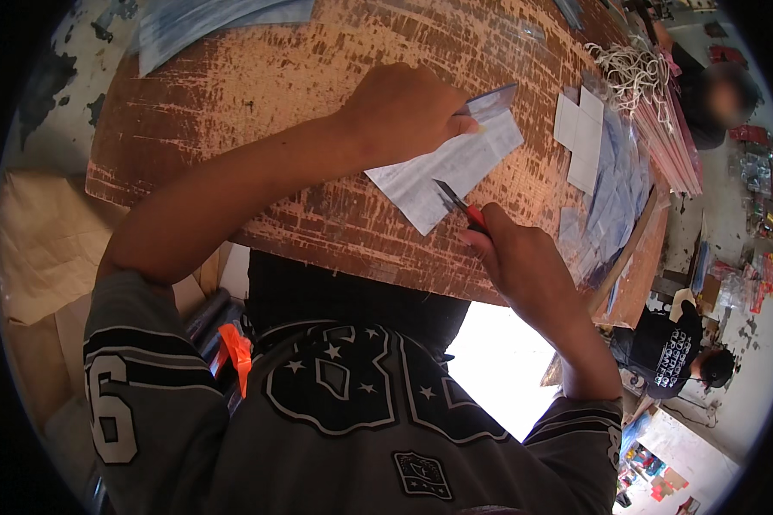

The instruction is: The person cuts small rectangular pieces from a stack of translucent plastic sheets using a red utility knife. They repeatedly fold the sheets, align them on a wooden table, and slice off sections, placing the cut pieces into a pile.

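Observation:
My right hand (pixel 520 257) is closed around a red-handled utility knife (pixel 474 215). Its dark blade points up and left, over the lower edge of a whitish sheet (pixel 459 176). My left hand (pixel 408 112) is curled at the sheet's upper edge, with the thumb on its surface. A bluish-grey edge or folded layer (pixel 495 99) sticks out beside the left fingers; whether it belongs to the same sheet I cannot tell. The sheet lies slanted on a worn wooden table (pixel 283 206) with scratched, peeling reddish-brown paint. The underside of my left hand's grip is hidden.
Blue-grey sheets (pixel 232 26) lie at the table's far left. On the right are white card pieces (pixel 579 137), clear bluish plastic (pixel 614 184) and pink bundles with white cords (pixel 636 77). Two other people (pixel 713 99) (pixel 670 352) are beyond the right side. Brown paper (pixel 43 240) is at left.

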`<state>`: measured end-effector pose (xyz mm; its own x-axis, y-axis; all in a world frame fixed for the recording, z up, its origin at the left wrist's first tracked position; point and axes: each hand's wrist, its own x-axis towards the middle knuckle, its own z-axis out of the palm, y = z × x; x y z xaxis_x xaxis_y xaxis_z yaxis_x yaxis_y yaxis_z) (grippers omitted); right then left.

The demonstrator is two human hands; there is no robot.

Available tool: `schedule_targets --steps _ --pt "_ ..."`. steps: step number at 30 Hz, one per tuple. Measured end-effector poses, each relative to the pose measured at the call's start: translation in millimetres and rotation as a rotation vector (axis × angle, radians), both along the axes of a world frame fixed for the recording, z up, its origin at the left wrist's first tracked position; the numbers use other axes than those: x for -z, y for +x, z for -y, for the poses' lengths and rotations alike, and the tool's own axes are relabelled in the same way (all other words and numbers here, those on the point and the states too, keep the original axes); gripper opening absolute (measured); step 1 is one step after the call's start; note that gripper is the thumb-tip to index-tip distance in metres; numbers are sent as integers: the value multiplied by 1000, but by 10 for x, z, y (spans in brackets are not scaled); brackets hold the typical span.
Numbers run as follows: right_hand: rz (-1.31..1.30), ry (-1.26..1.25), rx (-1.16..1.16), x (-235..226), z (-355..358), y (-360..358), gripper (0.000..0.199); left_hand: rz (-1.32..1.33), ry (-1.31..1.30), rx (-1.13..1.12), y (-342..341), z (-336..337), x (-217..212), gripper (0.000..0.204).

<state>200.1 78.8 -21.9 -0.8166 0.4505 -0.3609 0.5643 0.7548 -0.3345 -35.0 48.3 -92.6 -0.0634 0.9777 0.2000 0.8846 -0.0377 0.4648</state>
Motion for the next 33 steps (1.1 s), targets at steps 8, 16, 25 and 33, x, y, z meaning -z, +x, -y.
schedule_targets --steps 8,16,25,33 --pt "22 2 -4 26 -26 98 32 -13 27 -6 13 2 26 46" --pt "54 -18 -6 -7 -64 141 33 -10 39 17 -4 -4 22 47" --pt "34 -4 -17 71 -72 266 34 -58 49 7 2 -4 24 46" --pt "75 -16 -1 30 -68 325 35 -54 41 5 11 -3 42 44"
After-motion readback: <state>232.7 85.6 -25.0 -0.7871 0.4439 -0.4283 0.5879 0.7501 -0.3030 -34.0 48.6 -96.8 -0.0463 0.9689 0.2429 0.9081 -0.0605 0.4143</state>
